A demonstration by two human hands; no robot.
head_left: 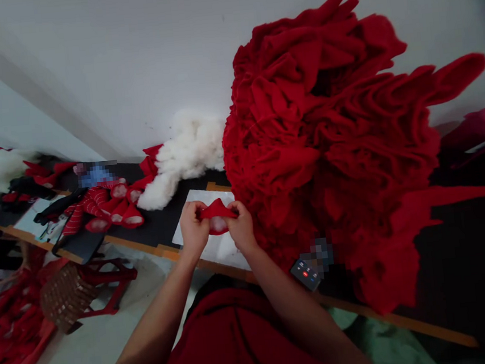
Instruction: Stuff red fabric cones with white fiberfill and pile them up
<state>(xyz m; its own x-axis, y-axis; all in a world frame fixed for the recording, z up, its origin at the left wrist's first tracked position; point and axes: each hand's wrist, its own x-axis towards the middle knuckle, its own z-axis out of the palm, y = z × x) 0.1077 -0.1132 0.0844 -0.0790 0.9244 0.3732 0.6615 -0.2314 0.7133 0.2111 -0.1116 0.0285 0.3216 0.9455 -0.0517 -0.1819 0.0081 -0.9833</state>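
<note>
Between my two hands is a small red fabric hat (218, 209), cone-shaped, with a pale inside showing at its opening. My left hand (194, 228) pinches its left edge, and my right hand (241, 224) pinches the right edge. The hat is held above a white sheet (181, 217) on the dark table. Just to the right rises a tall pile of red fabric pieces (290, 143). Fluffy white stuffing (187, 147) lies behind my hands.
Several red stuffed cones (119, 211) and a red striped piece (88, 205) lie to the left. A phone (305, 273) rests near the table's front edge. On the floor at left stand a red stool (110, 280) and a container of red pieces (17, 341).
</note>
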